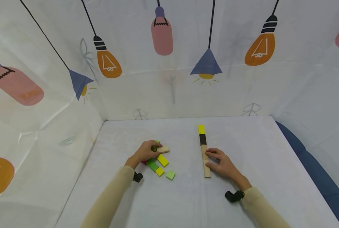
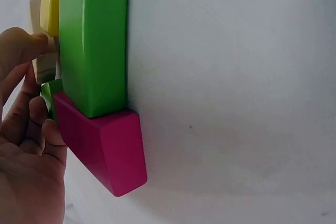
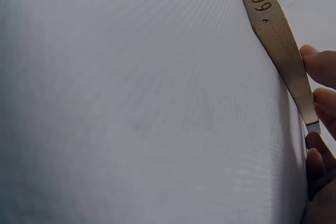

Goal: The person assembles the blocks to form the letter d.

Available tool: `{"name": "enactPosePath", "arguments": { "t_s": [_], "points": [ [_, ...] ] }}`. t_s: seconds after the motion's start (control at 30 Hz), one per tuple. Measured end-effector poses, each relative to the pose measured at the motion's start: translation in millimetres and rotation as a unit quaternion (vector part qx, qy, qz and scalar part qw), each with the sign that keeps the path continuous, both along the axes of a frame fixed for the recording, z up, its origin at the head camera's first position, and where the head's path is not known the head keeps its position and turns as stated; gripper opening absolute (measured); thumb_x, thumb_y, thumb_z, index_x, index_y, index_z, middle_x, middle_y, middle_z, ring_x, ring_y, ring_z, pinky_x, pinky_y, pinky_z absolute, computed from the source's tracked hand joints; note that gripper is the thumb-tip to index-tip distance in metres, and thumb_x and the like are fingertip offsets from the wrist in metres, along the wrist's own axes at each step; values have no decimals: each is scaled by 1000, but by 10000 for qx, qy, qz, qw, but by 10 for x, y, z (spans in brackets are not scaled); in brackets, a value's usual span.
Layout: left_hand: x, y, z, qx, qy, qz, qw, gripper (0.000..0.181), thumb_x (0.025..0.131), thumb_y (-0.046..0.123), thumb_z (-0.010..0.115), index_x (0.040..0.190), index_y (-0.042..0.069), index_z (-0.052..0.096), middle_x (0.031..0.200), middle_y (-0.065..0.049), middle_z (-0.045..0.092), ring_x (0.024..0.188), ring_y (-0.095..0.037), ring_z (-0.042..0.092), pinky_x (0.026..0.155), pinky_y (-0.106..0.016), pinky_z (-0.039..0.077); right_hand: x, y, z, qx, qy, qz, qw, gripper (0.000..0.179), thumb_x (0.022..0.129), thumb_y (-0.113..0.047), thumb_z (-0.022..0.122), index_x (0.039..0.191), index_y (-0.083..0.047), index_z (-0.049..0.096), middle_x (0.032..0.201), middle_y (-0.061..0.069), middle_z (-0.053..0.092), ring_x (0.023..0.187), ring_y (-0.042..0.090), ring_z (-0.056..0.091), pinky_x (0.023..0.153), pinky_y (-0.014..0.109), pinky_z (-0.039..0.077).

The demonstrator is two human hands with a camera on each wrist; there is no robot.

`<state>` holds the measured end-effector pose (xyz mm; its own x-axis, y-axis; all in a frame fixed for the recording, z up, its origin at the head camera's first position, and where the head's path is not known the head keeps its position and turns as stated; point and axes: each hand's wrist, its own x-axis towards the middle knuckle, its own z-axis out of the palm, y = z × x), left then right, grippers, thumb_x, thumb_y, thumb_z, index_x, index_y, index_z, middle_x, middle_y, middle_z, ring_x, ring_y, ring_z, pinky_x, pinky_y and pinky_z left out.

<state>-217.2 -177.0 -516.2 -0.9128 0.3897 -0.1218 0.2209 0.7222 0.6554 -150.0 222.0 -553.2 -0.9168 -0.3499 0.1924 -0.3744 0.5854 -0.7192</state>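
In the head view, my left hand [image 1: 146, 150] pinches a plain wooden block [image 1: 164, 149] between thumb and fingers. Beneath and beside it lies a loose cluster: a yellow block [image 1: 163, 160], a green block [image 1: 152, 164], a smaller yellow block [image 1: 159, 171] and a light green block [image 1: 170, 175]. The left wrist view shows a magenta block [image 2: 118, 150] against the green one. My right hand [image 1: 222, 163] touches the right side of a straight row with thumb and fingertips. Plain wooden blocks [image 1: 205, 158] form its near part, then a black block [image 1: 202, 139] and a yellow end block [image 1: 201, 129].
The blocks lie on a white-covered table [image 1: 183, 205]. White curtains [image 1: 175, 88] printed with lamps hang behind and beside it. Something dark blue and padded [image 1: 314, 164] stands along the right edge. Each wrist carries a small black camera [image 1: 234, 196].
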Motion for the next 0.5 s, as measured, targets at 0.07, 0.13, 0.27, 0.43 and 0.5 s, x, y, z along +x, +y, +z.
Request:
{"name": "enactPosePath", "arguments": {
  "t_s": [0.07,0.13,0.27,0.43,0.5],
  "points": [
    [1,11,4,33,11,57,10000,32,88,14,79,120,14,76,131,-7,70,114,-22,62,103,-45,51,-4,1,-13,2,20,9,10000,50,87,-17,82,132,-1,68,140,17,60,134,41,53,107,61,45],
    [-3,29,13,88,18,89,9999,33,88,15,80,121,15,76,130,-6,70,110,-21,62,101,-45,52,-5,0,-20,-8,16,5,10000,50,87,-17,82,132,-1,68,140,17,60,134,41,53,107,61,45],
    [-35,90,42,298,53,67,9995,33,88,17,80,121,16,76,126,-3,71,106,-19,62,98,-43,54,-3,-1,-29,-10,-1,-16,10000,50,87,-18,82,132,-1,68,140,16,60,134,41,53,108,61,45],
    [-102,217,24,545,202,-147,9982,31,88,15,79,120,13,76,120,-3,73,97,-17,63,88,-35,57,2,-1,-30,-7,-30,-38,10000,50,88,-19,82,133,-2,68,140,16,60,135,41,52,108,61,45],
    [-118,292,12,562,205,-187,9980,31,89,14,79,119,12,76,120,-3,72,96,-16,63,88,-33,57,1,0,-28,-7,-21,-35,10000,50,88,-19,82,133,-2,68,140,16,59,135,41,52,108,61,45]
  ]
}}
